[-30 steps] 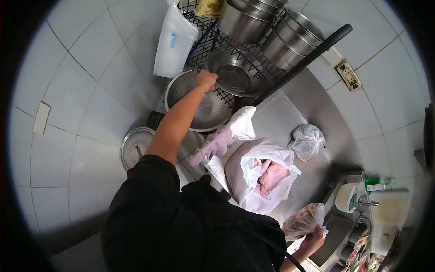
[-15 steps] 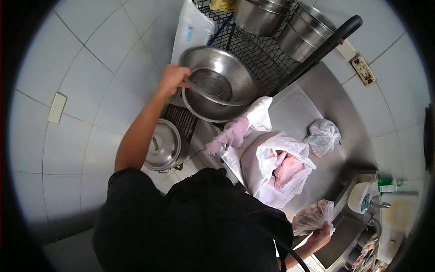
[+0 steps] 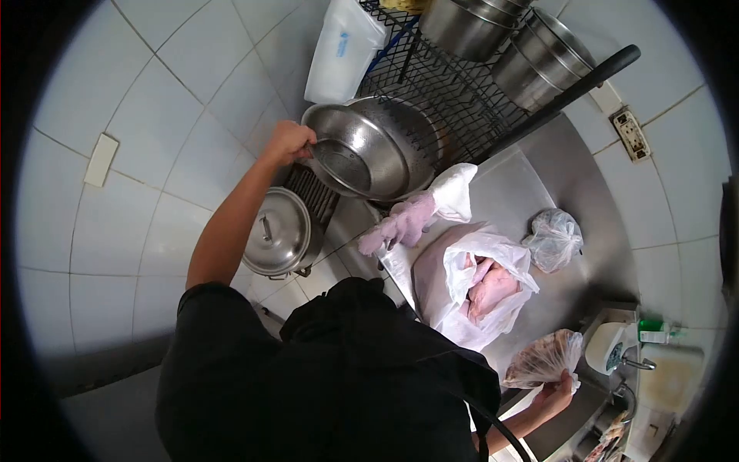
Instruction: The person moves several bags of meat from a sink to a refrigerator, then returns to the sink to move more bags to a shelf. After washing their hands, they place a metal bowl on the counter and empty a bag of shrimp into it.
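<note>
At the left, my left hand [image 3: 291, 143] is closed on the rim of a steel bowl [image 3: 377, 150], which tilts over a larger steel basin [image 3: 419, 122]. My right hand [image 3: 560, 394], at the lower right, grips the gathered neck of a clear plastic bag [image 3: 545, 359] with brownish-red contents that look like meat. Between the two hands, a white plastic bag [image 3: 437, 296] lies open on the steel counter [image 3: 570, 304], showing pale pink raw meat [image 3: 491, 291]. A knotted clear bag [image 3: 554, 239] sits just behind it.
A pink and white cloth [image 3: 412, 219] lies by the counter's edge. A lidded pot [image 3: 279, 231] stands low on the left. Steel pots [image 3: 539, 65] rest on a wire rack [image 3: 454, 92], with a long dark handle [image 3: 566, 96] slanting beside it. A sink tap [image 3: 639, 363] is at the right.
My left hand has drawn the steel bowl leftward and down across the basin, so more of the basin shows behind it. My right hand still holds the clear bag.
</note>
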`<action>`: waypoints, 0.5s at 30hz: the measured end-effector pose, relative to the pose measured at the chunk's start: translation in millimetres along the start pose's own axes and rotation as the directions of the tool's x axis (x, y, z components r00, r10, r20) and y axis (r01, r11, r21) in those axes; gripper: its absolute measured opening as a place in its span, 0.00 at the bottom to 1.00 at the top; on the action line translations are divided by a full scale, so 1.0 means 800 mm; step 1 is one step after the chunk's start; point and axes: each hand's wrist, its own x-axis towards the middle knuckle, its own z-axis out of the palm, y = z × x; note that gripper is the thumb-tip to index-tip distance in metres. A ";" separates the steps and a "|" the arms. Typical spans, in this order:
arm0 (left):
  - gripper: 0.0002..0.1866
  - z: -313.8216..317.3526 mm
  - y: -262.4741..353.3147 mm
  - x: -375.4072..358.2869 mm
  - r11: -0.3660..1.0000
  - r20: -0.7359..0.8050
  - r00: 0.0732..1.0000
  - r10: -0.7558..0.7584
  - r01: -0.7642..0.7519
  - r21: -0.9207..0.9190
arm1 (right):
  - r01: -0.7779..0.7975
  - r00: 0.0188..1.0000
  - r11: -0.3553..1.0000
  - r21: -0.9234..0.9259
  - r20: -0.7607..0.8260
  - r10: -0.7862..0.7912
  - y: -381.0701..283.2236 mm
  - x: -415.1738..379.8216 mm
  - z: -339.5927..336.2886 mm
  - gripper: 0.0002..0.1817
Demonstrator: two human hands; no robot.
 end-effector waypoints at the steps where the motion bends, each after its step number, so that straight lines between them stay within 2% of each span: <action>1: 0.06 0.011 -0.007 0.007 1.000 0.017 1.000 0.000 0.000 -0.032 | 0.002 1.000 1.000 0.004 -0.003 -0.002 -0.003 -0.008 0.008 0.10; 4: 0.07 0.043 -0.031 0.031 0.993 -0.066 0.998 -0.006 -0.002 -0.119 | -0.007 1.000 1.000 0.007 -0.010 0.007 -0.019 -0.033 0.029 0.10; 7: 0.16 0.059 -0.068 0.058 0.996 -0.043 0.998 -0.045 0.048 0.075 | -0.035 0.999 0.999 -0.019 -0.021 0.034 -0.023 -0.039 0.026 0.10; 8: 0.20 0.066 -0.074 0.055 0.959 -0.141 0.989 0.043 -0.002 0.283 | -0.035 0.999 0.999 -0.033 -0.026 0.034 -0.023 -0.040 0.023 0.10; 10: 0.30 0.085 -0.089 0.039 0.752 -0.261 0.928 0.267 -0.031 0.658 | -0.034 0.999 0.999 -0.043 -0.030 0.032 -0.024 -0.038 0.018 0.10; 11: 0.42 0.088 -0.103 0.042 0.788 -0.294 0.929 0.224 0.005 0.616 | -0.033 0.999 0.999 -0.042 -0.029 0.032 -0.024 -0.037 0.015 0.10; 14: 0.41 0.105 -0.151 0.070 0.959 -0.410 0.906 -0.102 0.199 0.201 | -0.021 1.000 0.997 -0.070 -0.003 0.021 -0.021 -0.030 -0.005 0.12; 15: 0.41 0.105 -0.156 0.070 0.963 -0.271 0.931 -0.244 0.265 0.042 | -0.013 1.000 0.996 -0.086 0.013 0.014 -0.022 -0.027 -0.010 0.13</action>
